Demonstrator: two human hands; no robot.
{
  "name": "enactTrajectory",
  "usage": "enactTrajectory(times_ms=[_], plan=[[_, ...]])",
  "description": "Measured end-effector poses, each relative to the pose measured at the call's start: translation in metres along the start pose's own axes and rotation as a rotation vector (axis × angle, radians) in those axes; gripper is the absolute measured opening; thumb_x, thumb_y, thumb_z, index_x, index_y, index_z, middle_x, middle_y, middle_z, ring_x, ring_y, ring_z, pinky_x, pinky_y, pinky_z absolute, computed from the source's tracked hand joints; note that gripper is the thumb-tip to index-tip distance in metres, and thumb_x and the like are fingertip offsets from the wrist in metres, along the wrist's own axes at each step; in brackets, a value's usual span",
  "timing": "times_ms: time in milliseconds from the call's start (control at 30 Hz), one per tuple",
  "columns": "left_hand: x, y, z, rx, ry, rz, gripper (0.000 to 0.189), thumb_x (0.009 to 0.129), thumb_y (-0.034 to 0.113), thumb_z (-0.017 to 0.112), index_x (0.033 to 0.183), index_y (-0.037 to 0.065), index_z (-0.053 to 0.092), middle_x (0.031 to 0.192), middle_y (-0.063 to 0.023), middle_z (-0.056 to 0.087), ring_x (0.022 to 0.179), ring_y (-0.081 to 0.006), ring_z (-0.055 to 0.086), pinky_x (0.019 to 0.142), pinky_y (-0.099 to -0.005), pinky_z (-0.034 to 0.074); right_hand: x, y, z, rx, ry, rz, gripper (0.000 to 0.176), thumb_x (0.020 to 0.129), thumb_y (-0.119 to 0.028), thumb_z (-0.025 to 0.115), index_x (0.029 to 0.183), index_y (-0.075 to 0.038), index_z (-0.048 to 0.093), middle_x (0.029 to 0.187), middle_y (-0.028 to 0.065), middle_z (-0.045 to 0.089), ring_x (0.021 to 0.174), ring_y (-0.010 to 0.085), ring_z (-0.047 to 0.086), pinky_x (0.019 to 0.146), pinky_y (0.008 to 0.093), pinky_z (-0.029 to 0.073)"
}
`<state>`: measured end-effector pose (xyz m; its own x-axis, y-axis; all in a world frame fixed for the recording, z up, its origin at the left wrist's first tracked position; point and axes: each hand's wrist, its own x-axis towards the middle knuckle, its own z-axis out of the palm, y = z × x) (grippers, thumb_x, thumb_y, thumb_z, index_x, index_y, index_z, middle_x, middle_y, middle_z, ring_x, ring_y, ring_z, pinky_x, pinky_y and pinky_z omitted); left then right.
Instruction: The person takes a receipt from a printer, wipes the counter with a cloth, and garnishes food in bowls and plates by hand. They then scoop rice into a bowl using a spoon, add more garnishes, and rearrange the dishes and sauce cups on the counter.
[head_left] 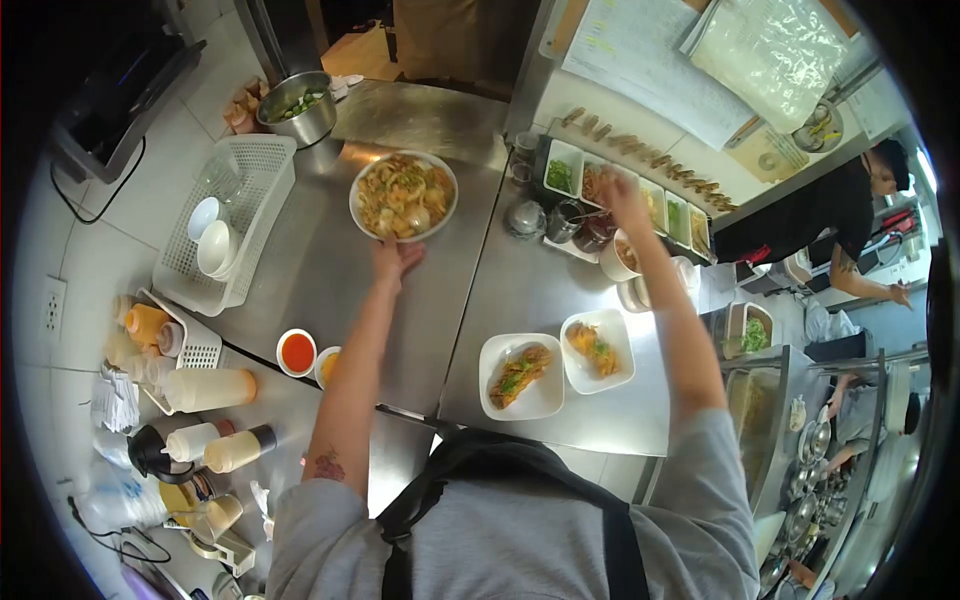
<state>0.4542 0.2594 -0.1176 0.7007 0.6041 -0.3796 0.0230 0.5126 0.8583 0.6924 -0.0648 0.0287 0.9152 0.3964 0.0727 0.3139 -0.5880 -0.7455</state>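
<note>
We see the bowl of food (354, 200) on the steel counter (305, 265), our left hand (397, 262) at its near rim, thumb spread, perhaps steadying it; whether it grips, we cannot tell. Our right hand (622, 203), blurred, its opening and hold unclear to us, is over garnish tubs (565, 152), likely lined up for easy reach. Nearer us sit 2 square dishes (490, 355), apparently leaving that reach free.

Head view, single: taken from the wearer's head, facing forward and steeply down. The grey T-shirt (510, 530) and black apron straps (617, 545) are seen from above at the lower edge, nearest the lens. The stainless-steel counter (420, 310) is placed mid-frame, with left hand (398, 258) and right hand (622, 200) included. Wide field, curved and darkened at the margins; the tiled wall (90, 240) is taken in at left, a co-worker (800, 220) farther off at right.
</note>
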Motion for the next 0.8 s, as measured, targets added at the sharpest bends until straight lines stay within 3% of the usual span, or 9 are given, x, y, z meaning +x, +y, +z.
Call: enactTrajectory(times_ms=[33, 100, 200, 267, 367, 467, 567, 667, 800], plan=[[0.014, 0.005, -0.005, 0.019, -0.016, -0.026, 0.037, 0.102, 0.026, 0.033, 0.126, -0.002, 0.034, 0.105, -0.0214, 0.06, 0.087, -0.0307, 0.067, 0.073, -0.0389, 0.058, 0.022, -0.007, -0.008, -0.222, 0.029, -0.036, 0.036, 0.092, -0.021, 0.05, 0.122, -0.001, 0.053, 0.081, 0.0116, 0.067, 0.068, 0.0201, 0.063, 0.064, 0.0322, 0.049], [0.036, 0.017, -0.012, -0.002, -0.015, -0.081, 0.041, 0.101, 0.03, 0.036, 0.127, -0.002, 0.035, 0.105, -0.0208, 0.061, 0.085, -0.03, 0.067, 0.071, -0.04, 0.058, 0.074, 0.019, -0.011, -0.222, 0.067, -0.124, 0.054, 0.089, -0.018, 0.05, 0.138, -0.003, 0.036, 0.083, 0.0138, 0.068, 0.066, 0.0254, 0.064, 0.063, 0.0359, 0.05], [0.051, 0.019, -0.006, 0.075, 0.059, -0.178, 0.047, 0.097, 0.038, 0.044, 0.12, -0.003, 0.045, 0.103, -0.0204, 0.062, 0.088, -0.0303, 0.066, 0.073, -0.0407, 0.056, 0.115, 0.029, -0.014, -0.216, 0.083, -0.228, 0.061, 0.089, -0.019, 0.05, 0.143, -0.005, 0.028, 0.086, 0.0148, 0.068, 0.067, 0.0258, 0.065, 0.064, 0.0362, 0.051], [0.034, 0.014, 0.015, 0.174, 0.075, -0.243, 0.046, 0.094, 0.037, 0.051, 0.118, -0.002, 0.05, 0.103, -0.0195, 0.062, 0.09, -0.0308, 0.065, 0.076, -0.0413, 0.055, 0.117, 0.011, -0.014, -0.241, 0.074, -0.184, 0.049, 0.088, -0.02, 0.054, 0.133, -0.003, 0.045, 0.083, 0.0156, 0.069, 0.065, 0.025, 0.065, 0.065, 0.0365, 0.051], [0.02, -0.03, 0.049, 0.802, -0.206, 0.23, 0.041, 0.086, 0.032, 0.063, 0.114, 0.002, 0.058, 0.1, -0.0171, 0.06, 0.093, -0.032, 0.062, 0.081, -0.0424, 0.05, 0.127, 0.017, -0.015, -0.342, 0.105, -0.256, 0.036, 0.087, -0.022, 0.057, 0.118, -0.003, 0.06, 0.078, 0.0157, 0.068, 0.062, 0.0249, 0.065, 0.063, 0.0367, 0.051], [0.016, -0.028, 0.093, 1.309, -0.081, 0.774, 0.038, 0.078, 0.024, 0.068, 0.111, 0.008, 0.064, 0.1, -0.0138, 0.057, 0.095, -0.0313, 0.056, 0.085, -0.0421, 0.045, 0.136, 0.021, -0.016, -0.413, 0.171, -0.349, 0.028, 0.087, -0.023, 0.06, 0.107, -0.005, 0.067, 0.075, 0.0157, 0.067, 0.058, 0.0251, 0.064, 0.061, 0.0361, 0.051], [0.039, -0.029, 0.119, 1.479, -0.003, 0.932, 0.038, 0.078, 0.023, 0.068, 0.114, 0.012, 0.064, 0.101, -0.0095, 0.053, 0.096, -0.0283, 0.051, 0.083, -0.0387, 0.045, 0.138, 0.015, -0.024, -0.4, 0.111, -0.323, 0.027, 0.087, -0.023, 0.061, 0.106, -0.006, 0.067, 0.076, 0.0149, 0.067, 0.057, 0.0243, 0.064, 0.059, 0.0349, 0.05], [0.046, -0.024, 0.129, 1.546, -0.072, 0.873, 0.034, 0.08, 0.025, 0.067, 0.113, 0.015, 0.066, 0.1, -0.0075, 0.052, 0.093, -0.028, 0.051, 0.081, -0.0379, 0.046, 0.136, 0.007, -0.027, -0.322, 0.164, -0.343, 0.026, 0.088, -0.021, 0.06, 0.107, -0.006, 0.067, 0.078, 0.0126, 0.069, 0.059, 0.0208, 0.065, 0.059, 0.0328, 0.051], [0.042, -0.025, 0.12, 1.509, -0.215, 0.983, 0.029, 0.082, 0.026, 0.065, 0.111, 0.023, 0.067, 0.102, -0.0063, 0.053, 0.095, -0.025, 0.052, 0.08, -0.0377, 0.046, 0.057, -0.044, -0.052, -0.068, 0.269, -0.372, 0.025, 0.09, -0.018, 0.057, 0.108, -0.005, 0.067, 0.081, 0.0094, 0.071, 0.067, 0.0167, 0.068, 0.063, 0.0293, 0.052]])
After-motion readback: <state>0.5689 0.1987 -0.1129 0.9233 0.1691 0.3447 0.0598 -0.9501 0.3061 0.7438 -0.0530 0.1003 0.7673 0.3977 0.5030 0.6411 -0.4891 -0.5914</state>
